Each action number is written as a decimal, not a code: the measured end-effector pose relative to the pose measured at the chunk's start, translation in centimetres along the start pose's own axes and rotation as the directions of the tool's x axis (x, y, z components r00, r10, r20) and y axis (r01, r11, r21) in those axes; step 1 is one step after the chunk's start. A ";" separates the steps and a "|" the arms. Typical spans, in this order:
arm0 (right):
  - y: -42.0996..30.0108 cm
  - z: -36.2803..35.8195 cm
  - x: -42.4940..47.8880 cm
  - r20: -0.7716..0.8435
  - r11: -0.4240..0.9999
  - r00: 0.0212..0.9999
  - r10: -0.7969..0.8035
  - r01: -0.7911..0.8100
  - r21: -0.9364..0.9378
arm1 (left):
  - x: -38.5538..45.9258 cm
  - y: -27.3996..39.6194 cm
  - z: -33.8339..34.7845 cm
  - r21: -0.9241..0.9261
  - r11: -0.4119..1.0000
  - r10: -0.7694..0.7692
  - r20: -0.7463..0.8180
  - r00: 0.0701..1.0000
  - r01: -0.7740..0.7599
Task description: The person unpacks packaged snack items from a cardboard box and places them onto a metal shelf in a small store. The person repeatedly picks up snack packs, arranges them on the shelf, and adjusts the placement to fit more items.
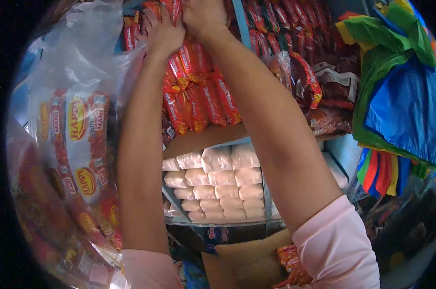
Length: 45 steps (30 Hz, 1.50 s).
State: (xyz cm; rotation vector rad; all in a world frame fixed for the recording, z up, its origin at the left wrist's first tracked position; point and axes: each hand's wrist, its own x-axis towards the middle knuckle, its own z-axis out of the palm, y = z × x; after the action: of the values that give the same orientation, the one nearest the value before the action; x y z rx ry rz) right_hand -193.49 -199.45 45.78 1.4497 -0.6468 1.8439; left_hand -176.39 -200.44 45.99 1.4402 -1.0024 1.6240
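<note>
At the top of the view my left hand (166,37) reaches into an upper shelf with its fingers around a red snack packet (174,11). Close beside it, my right hand (206,17) is bent over the same stack. The frame's upper edge cuts off its fingertips, so what it holds is hidden. Below both hands, rows of red and orange snack packets (200,103) stand in an open cardboard box (207,139). More red packets (132,34) show left of my left hand.
Clear plastic-wrapped snack packs (79,119) hang at left. Right of a blue post (241,23) are more red packets (286,16); colored plastic bags (405,108) hang farther right. Pale filled bags (219,177) are stacked on a lower shelf. An open carton (246,258) sits below.
</note>
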 end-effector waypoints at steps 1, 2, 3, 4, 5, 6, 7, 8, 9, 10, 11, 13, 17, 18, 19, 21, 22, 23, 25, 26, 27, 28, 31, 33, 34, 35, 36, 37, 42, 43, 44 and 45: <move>0.7 0.2 -0.3 -0.064 0.990 0.997 -0.035 0.044 0.138 | 0.1 0.1 0.1 -0.047 0.999 0.010 0.001 1.000 -0.010; 0.8 0.4 -0.3 -0.076 0.987 0.997 -0.034 0.045 0.152 | 0.3 0.0 0.0 -0.094 0.995 0.021 0.000 1.000 -0.021; 0.8 0.6 -0.7 -0.082 0.985 0.996 -0.026 0.040 0.170 | -0.1 0.0 0.0 -0.138 0.990 0.034 0.008 0.999 -0.033; 0.7 0.8 -1.2 -0.088 0.982 0.996 -0.018 0.034 0.188 | -0.6 0.0 0.0 -0.151 0.987 0.050 -0.043 0.998 -0.056; 0.5 0.9 -2.2 -0.041 0.983 0.999 0.008 -0.001 0.181 | -1.2 0.1 -0.1 -0.163 0.983 0.066 -0.094 0.993 -0.080; 0.5 1.4 -3.3 0.000 0.986 1.000 0.024 -0.023 0.167 | -1.7 0.5 -0.3 -0.179 0.979 0.072 -0.153 0.986 -0.099; 0.5 1.5 -3.8 0.033 0.987 0.998 0.045 -0.050 0.151 | -2.1 1.0 -0.7 -0.188 0.979 0.056 -0.138 0.989 -0.082; 0.5 1.5 -3.9 0.060 0.986 0.997 0.047 -0.056 0.159 | -2.6 1.4 -1.0 -0.196 0.979 0.041 -0.122 0.992 -0.065; 0.2 1.3 -3.7 0.080 0.982 0.995 0.053 -0.066 0.175 | -2.8 1.5 -1.8 -0.193 0.980 0.033 -0.112 0.993 -0.054; 0.4 1.2 -3.6 0.106 0.980 0.993 0.058 -0.076 0.182 | -2.8 1.9 -2.7 -0.197 0.980 0.025 -0.042 0.999 -0.033; 0.7 1.1 -3.2 0.218 0.999 0.974 -0.052 0.054 -0.001 | -2.5 2.1 -3.6 -0.199 0.980 0.018 0.028 0.999 -0.012; 1.1 1.1 -2.0 0.485 0.883 0.855 -0.186 0.362 -0.299 | -2.4 2.5 -4.9 -0.071 0.997 0.032 0.110 0.993 -0.024; 2.9 4.6 -2.0 0.173 0.942 0.985 0.002 -0.059 0.329 | -5.0 5.2 -5.2 -0.061 0.998 -0.027 0.018 0.999 0.028; 2.8 4.8 -2.2 0.140 0.937 0.990 0.004 -0.052 0.347 | -6.4 5.5 -5.0 -0.163 0.984 -0.073 -0.032 0.997 0.067; 2.4 4.7 -2.2 0.108 0.929 0.994 0.008 -0.047 0.367 | -7.9 5.6 -5.3 -0.154 0.987 -0.057 -0.028 0.998 0.052; 0.4 2.6 -5.6 0.188 0.912 0.981 0.050 -0.122 0.391 | -11.3 4.8 -6.0 -0.118 0.993 -0.030 -0.011 0.999 0.029; 0.3 2.0 -6.8 0.224 0.907 0.972 0.069 -0.155 0.391 | -12.1 5.1 -6.5 -0.119 0.992 -0.039 0.012 0.999 0.040; 0.0 1.5 -7.0 0.185 0.953 0.981 0.054 -0.105 0.284 | -12.8 5.3 -6.9 -0.117 0.992 -0.048 0.035 0.998 0.052; 0.6 1.7 -7.2 0.101 0.999 0.995 0.013 -0.017 0.040 | -13.8 6.5 -8.1 -0.187 0.981 -0.042 0.056 0.998 0.052; 1.1 1.8 -6.4 0.177 0.993 0.984 0.013 -0.034 0.117 | -14.5 7.1 -8.6 -0.251 0.967 -0.031 0.057 0.998 0.045; 2.0 1.9 -5.6 0.258 0.980 0.966 0.009 -0.060 0.189 | -15.5 7.5 -8.7 -0.315 0.948 -0.019 0.067 0.998 0.039; 2.1 1.2 -5.0 0.334 0.958 0.942 0.008 -0.103 0.266 | -16.3 7.4 -9.1 -0.318 0.948 0.011 0.128 0.992 0.031; 1.0 -1.7 -3.5 0.536 0.953 0.838 0.099 -0.234 0.191 | -18.8 7.1 -10.8 -0.477 0.871 0.051 0.322 0.945 0.116; 0.8 -4.4 -3.7 0.561 0.972 0.824 0.079 -0.188 0.140 | -21.1 8.2 -13.3 -0.552 0.821 0.114 0.407 0.906 0.145; 0.3 -5.8 -3.6 0.571 0.980 0.819 0.059 -0.157 0.124 | -22.2 8.5 -14.8 -0.581 0.797 0.139 0.440 0.887 0.164; 0.0 -7.4 -3.8 0.580 0.986 0.813 0.041 -0.126 0.107 | -23.5 8.8 -16.0 -0.594 0.795 0.176 0.419 0.891 0.122; -0.9 -8.8 -4.1 0.589 0.989 0.808 0.017 -0.100 0.108 | -25.0 8.4 -17.5 -0.592 0.802 0.208 0.401 0.892 0.079; -1.1 -9.9 -4.8 0.592 0.993 0.806 -0.003 -0.066 0.095 | -26.2 8.6 -19.0 -0.602 0.798 0.245 0.373 0.895 0.033; -1.8 -17.5 -14.3 0.417 0.923 0.900 -0.125 -0.050 0.383 | -31.0 9.5 -28.0 -0.593 0.803 0.306 0.495 0.813 0.059; -1.8 -19.4 -16.4 0.385 0.889 0.915 -0.123 -0.070 0.452 | -31.8 9.5 -29.7 -0.593 0.801 0.298 0.516 0.803 0.084; -2.0 -21.6 -19.0 0.361 0.845 0.925 -0.120 -0.096 0.527 | -32.9 9.2 -31.6 -0.628 0.762 0.291 0.550 0.783 0.159; -1.8 -23.6 -21.5 0.369 0.805 0.920 -0.135 -0.115 0.581 | -33.9 9.0 -33.3 -0.659 0.716 0.287 0.578 0.764 0.230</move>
State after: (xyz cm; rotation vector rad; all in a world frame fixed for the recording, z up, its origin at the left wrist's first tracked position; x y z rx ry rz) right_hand -203.84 -185.40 19.00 2.2768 -0.2255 1.8424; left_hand -195.08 -175.10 9.25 1.4143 -1.8074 0.5372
